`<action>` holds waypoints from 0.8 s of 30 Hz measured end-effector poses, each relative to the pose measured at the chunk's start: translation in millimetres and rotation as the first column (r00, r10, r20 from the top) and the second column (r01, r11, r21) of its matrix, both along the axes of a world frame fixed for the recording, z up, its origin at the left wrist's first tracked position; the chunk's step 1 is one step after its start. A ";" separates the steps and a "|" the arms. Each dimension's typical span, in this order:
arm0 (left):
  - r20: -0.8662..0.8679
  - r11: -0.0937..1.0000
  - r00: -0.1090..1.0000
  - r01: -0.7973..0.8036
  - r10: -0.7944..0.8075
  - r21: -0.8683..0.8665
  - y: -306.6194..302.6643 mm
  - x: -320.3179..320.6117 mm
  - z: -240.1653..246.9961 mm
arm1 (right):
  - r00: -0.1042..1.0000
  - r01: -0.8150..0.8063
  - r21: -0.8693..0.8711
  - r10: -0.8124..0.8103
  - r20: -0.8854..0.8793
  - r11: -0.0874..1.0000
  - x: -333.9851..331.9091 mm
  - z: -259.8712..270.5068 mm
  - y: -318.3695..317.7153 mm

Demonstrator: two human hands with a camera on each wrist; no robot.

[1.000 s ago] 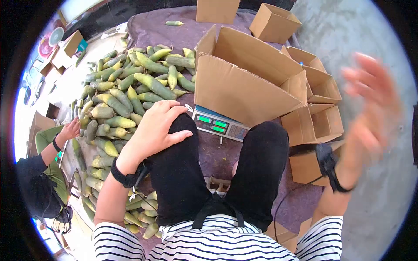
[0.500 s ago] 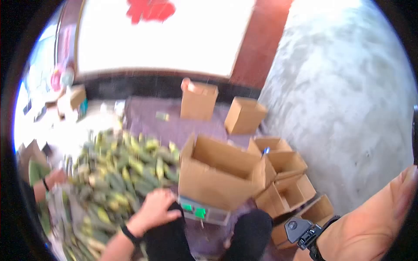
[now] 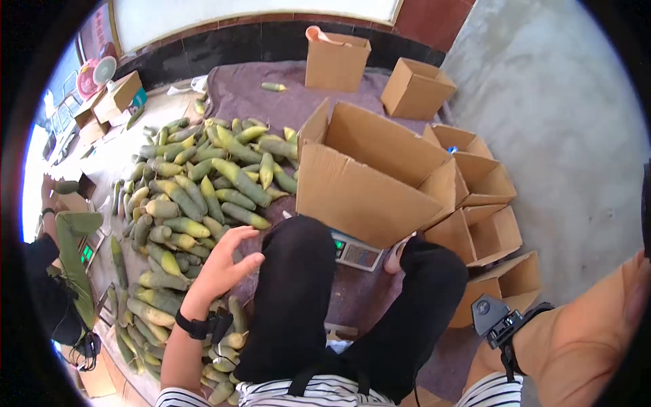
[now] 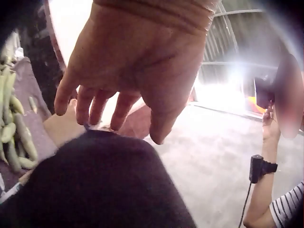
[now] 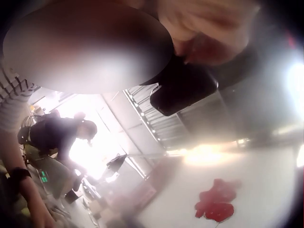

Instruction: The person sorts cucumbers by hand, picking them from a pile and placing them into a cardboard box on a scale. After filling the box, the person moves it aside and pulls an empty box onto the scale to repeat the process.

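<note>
My left hand [image 3: 222,271] is held beside my left knee with its fingers loosely bent and nothing in them. In the left wrist view its palm [image 4: 135,57] hangs over the dark trouser knee. My right hand [image 3: 590,332] is raised at the right edge of the head view, its fingers cut off there. The right wrist view shows that hand's blurred fingers [image 5: 209,45] bent right at a dark block-shaped device [image 5: 185,92] at head height; I cannot tell whether they grip it. A large open carton [image 3: 369,193] stands on a digital scale [image 3: 359,254] before my knees.
Green radishes [image 3: 183,197] lie heaped at the left. Several open cartons [image 3: 491,234] line the right side; a carton with an orange-handled thing [image 3: 337,64] stands at the back. Another person [image 3: 51,292] sits far left, holding a radish [image 3: 66,187].
The head view swung up, then back down. My right hand rose from above the cartons toward my head. My left hand came off the knee to beside it. The other person's hand lifted a radish.
</note>
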State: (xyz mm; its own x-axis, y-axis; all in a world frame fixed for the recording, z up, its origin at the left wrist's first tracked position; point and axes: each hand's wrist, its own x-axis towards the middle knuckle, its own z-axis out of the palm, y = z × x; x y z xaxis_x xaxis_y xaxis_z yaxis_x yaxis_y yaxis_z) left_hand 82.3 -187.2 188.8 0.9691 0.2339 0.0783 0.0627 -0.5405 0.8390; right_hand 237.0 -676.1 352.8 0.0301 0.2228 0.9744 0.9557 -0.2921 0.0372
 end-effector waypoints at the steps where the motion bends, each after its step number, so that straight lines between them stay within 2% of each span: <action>1: -0.085 0.996 0.994 -0.077 0.072 -0.053 11.1 -9.0 -29.6 | 0.999 0.000 0.009 0.000 -0.032 1.000 0.9 1.8 14.3; 2: -0.170 0.981 0.975 -0.163 0.145 -0.100 21.7 -19.1 -64.6 | 0.998 -0.005 0.015 0.006 -0.061 1.000 2.1 3.2 29.5; 4: -0.210 0.982 0.960 -0.178 0.187 0.060 32.4 -45.7 -114.8 | 0.992 -0.023 0.023 0.025 -0.125 0.999 -2.2 4.1 75.5; 8: -0.414 0.954 0.861 -0.292 0.295 0.074 36.7 -100.5 -197.3 | 0.969 -0.075 0.032 0.081 -0.233 0.997 -6.8 5.5 180.7; 11: -0.522 0.938 0.784 -0.329 0.334 0.107 37.5 -135.3 -247.1 | 0.952 -0.096 0.051 0.107 -0.286 0.994 -12.8 4.2 210.5; 12: -0.584 0.935 0.738 -0.332 0.338 0.121 36.5 -142.7 -254.6 | 0.948 -0.107 0.048 0.117 -0.295 0.993 -9.6 -0.1 217.4; 13: -0.628 0.924 0.694 -0.363 0.353 0.119 35.7 -149.1 -261.5 | 0.974 -0.110 0.063 0.120 -0.192 0.992 -5.8 -5.8 224.8; 14: -0.634 0.926 0.690 -0.360 0.349 0.117 35.0 -155.2 -269.3 | 0.990 -0.108 0.076 0.114 -0.086 0.991 -4.2 -9.8 230.5; 15: -0.636 0.925 0.686 -0.358 0.354 0.129 33.8 -159.9 -276.4 | 0.990 -0.101 0.070 0.107 -0.092 0.992 -10.4 -7.4 234.2; 17: -0.644 0.930 0.684 -0.342 0.343 0.133 31.8 -160.5 -285.1 | 0.909 -0.285 -0.096 0.237 -0.344 0.954 -42.9 14.1 239.2; 19: -0.650 0.942 0.690 -0.310 0.317 0.129 27.3 -154.5 -281.8 | 0.752 -0.487 -0.196 0.295 -0.589 0.851 -65.8 32.7 241.8; 22: -0.599 0.962 0.753 -0.211 0.272 0.172 22.5 -141.8 -279.6 | 0.736 -0.463 -0.227 0.229 -0.637 0.857 -72.9 40.8 240.5; 24: -0.579 0.965 0.772 -0.207 0.262 0.161 22.4 -133.0 -285.1 | 0.712 -0.453 -0.248 0.181 -0.678 0.856 -77.8 44.4 241.2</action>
